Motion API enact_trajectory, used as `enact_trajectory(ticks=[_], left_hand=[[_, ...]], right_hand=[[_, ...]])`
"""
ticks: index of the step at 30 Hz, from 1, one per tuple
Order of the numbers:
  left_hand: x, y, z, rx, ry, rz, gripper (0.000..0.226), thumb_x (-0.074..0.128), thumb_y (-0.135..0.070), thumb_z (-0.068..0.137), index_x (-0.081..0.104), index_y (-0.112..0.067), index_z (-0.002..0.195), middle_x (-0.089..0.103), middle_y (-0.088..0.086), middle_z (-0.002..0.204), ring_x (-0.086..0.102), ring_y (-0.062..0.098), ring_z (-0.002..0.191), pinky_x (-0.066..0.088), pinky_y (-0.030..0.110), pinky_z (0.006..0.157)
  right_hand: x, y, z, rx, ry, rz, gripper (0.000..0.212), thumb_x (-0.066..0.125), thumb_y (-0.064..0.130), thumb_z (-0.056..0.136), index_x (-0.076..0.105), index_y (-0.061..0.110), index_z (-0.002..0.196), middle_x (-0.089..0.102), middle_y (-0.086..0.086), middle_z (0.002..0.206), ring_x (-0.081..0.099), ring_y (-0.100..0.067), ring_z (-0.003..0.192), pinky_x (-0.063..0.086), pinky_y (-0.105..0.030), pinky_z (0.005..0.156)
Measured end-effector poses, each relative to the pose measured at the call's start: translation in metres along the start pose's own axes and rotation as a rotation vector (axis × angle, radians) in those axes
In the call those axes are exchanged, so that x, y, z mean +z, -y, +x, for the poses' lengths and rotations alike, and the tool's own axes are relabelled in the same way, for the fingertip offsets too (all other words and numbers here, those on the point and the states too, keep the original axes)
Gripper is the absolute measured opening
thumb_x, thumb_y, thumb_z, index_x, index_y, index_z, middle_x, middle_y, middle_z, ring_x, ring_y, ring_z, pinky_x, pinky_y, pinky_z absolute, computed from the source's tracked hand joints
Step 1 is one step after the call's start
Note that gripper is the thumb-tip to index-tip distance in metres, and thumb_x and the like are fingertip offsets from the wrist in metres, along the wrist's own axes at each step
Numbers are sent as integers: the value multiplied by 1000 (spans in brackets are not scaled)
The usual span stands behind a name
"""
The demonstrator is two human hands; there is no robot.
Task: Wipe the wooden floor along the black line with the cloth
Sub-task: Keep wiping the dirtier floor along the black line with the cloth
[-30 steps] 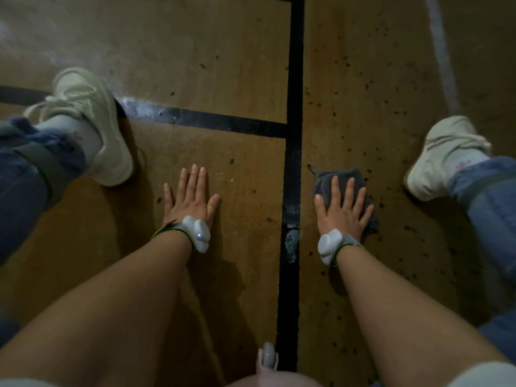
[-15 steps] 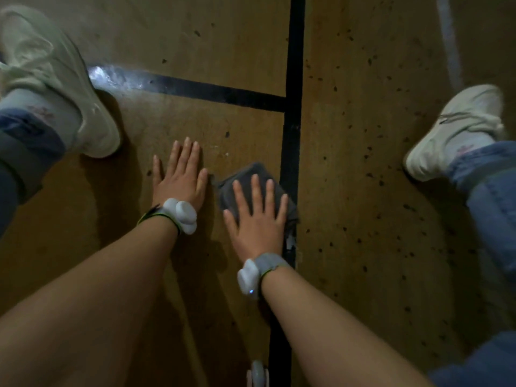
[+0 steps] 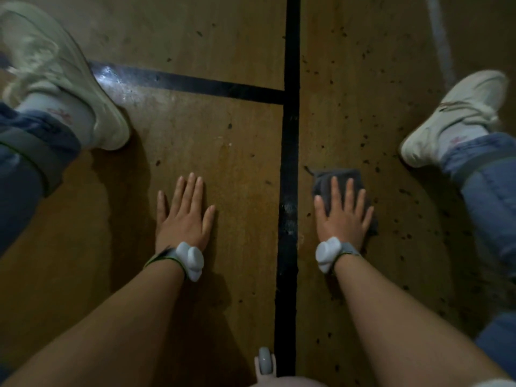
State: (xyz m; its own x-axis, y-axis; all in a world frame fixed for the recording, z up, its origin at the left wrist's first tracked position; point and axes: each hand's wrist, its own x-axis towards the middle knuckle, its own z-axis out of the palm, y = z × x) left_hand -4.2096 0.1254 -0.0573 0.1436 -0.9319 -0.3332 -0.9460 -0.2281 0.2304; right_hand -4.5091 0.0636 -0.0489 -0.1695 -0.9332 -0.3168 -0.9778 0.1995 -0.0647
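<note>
A dark grey cloth (image 3: 324, 180) lies flat on the wooden floor (image 3: 240, 169), just right of the long black line (image 3: 289, 163) that runs up the middle. My right hand (image 3: 342, 216) presses down on the cloth with fingers spread, covering most of it. My left hand (image 3: 184, 216) rests palm-down on bare floor to the left of the line, fingers apart, holding nothing. Both wrists carry white devices on straps.
A second black line (image 3: 195, 83) branches left from the long one. My left shoe (image 3: 64, 79) stands at the upper left and my right shoe (image 3: 452, 115) at the right, with jeans legs at both edges. Dark specks dot the floor right of the line. A pale stripe (image 3: 441, 37) runs at the top right.
My right hand slid the cloth from the left side of the black line across to its right side. My left hand stayed flat on the floor.
</note>
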Motion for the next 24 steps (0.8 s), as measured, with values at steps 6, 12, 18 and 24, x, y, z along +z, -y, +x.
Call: enact_trajectory(ticks=[6, 12, 18, 24], left_hand=[[1, -3, 2, -4, -13, 21, 60, 6, -53, 100, -22, -30, 148, -29, -12, 154, -29, 8, 142, -19, 45, 117], [-3, -4, 3, -2, 19, 24, 60, 6, -50, 101, -19, -28, 151, -30, -11, 154, -30, 9, 142, -18, 47, 117], [-1, -7, 5, -43, 13, 44, 59, 8, -48, 102, -16, -28, 152, -33, -15, 148, -31, 4, 139, -17, 45, 117], [-1, -5, 7, -38, 36, 47, 60, 9, -49, 102, -16, -29, 153, -32, -15, 148, -31, 5, 138, -18, 45, 117]], right_hand=[[4, 13, -4, 135, -21, 27, 61, 9, 61, 99, -10, 40, 153, -14, 4, 164, -14, -25, 150, -5, -55, 120], [18, 67, -42, -115, 19, 4, 60, 5, 60, 99, -21, 40, 150, -23, 1, 161, -23, -28, 148, -9, -57, 118], [42, 101, -87, -442, 59, -69, 61, -2, 61, 94, -21, 41, 148, -27, 3, 160, -29, -28, 146, -16, -57, 115], [37, 80, -73, -523, 70, -98, 60, 11, 66, 97, -22, 49, 145, -27, 13, 158, -27, -20, 147, -20, -49, 116]])
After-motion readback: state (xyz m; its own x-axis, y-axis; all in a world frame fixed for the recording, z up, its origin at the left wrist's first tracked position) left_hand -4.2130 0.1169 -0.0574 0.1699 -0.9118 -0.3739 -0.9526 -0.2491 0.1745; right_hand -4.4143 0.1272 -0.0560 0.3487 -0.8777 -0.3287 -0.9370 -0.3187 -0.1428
